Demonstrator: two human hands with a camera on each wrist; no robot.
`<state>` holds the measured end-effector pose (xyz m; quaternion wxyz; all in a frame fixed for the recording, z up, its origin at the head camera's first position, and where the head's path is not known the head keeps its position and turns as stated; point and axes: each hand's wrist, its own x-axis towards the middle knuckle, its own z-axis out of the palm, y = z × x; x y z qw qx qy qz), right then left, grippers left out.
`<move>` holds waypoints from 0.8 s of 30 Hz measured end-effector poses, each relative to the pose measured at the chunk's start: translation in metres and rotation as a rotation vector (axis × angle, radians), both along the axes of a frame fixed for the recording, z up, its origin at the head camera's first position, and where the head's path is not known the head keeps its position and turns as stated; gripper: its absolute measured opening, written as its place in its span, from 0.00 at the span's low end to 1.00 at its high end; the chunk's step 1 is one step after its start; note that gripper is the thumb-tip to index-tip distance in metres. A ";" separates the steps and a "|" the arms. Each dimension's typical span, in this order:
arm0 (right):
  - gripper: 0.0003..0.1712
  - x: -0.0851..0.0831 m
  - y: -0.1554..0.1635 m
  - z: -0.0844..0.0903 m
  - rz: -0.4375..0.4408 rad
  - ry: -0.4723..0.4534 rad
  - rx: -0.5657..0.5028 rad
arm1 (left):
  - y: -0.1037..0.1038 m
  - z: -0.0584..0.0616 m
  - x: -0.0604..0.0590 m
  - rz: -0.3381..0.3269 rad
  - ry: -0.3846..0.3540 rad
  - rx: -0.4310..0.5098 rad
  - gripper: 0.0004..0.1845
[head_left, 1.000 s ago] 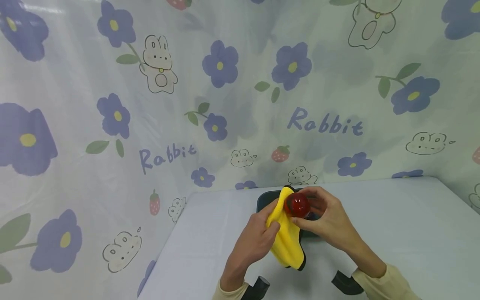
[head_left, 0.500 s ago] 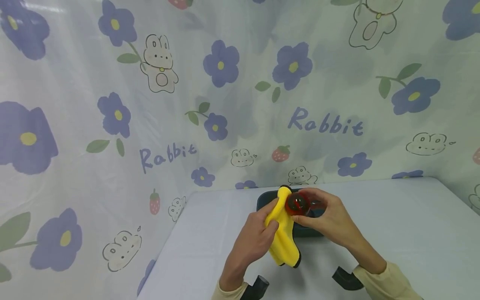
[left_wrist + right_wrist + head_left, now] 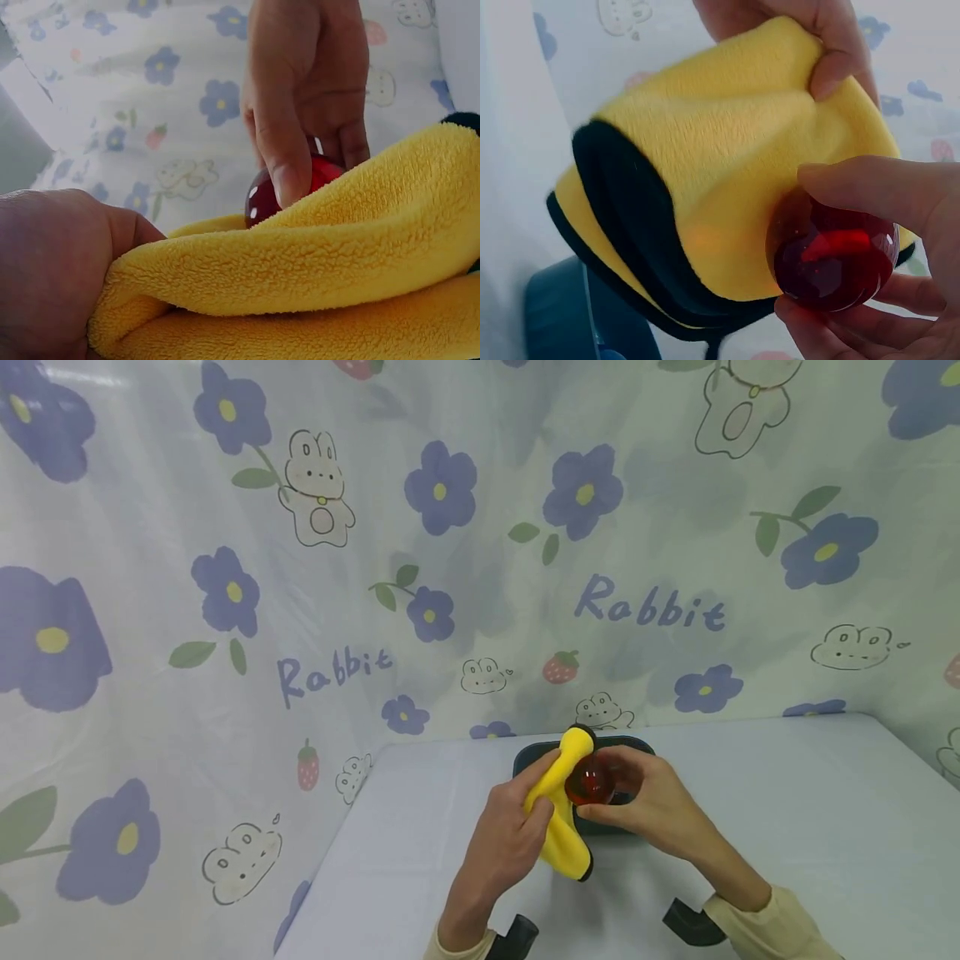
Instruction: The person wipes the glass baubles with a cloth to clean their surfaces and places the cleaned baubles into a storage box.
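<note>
1. Nearest us, the left hand (image 3: 510, 839) grips the folded yellow microfibre cloth (image 3: 558, 810) by its bunched part; we should keep that hold firm so the free fold stays taut against the work.
2. Just right of it, the right hand (image 3: 648, 806) pinches a glossy red ball (image 3: 591, 781) between thumb and fingertips, raised above the bench (image 3: 787, 827).
3. The cloth touches the ball's left side. We would judge it best to turn the ball in small steps, presenting unwiped faces, with light fingertip pressure since the surface looks slick.
4. Beyond both hands a dark tray (image 3: 637, 747) lies on the bench; working over it seems wise in case of a slip.
</note>
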<state>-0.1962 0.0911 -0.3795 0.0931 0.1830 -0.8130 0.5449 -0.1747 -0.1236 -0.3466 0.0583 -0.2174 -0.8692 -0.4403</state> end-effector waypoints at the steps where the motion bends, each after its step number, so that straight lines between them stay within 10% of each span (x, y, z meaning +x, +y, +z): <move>1: 0.35 0.000 -0.001 0.000 0.011 -0.004 -0.002 | 0.000 0.000 0.000 -0.004 0.010 0.002 0.30; 24: 0.35 0.011 -0.013 0.001 0.084 0.042 0.002 | -0.005 -0.009 -0.013 -0.078 -0.001 0.010 0.29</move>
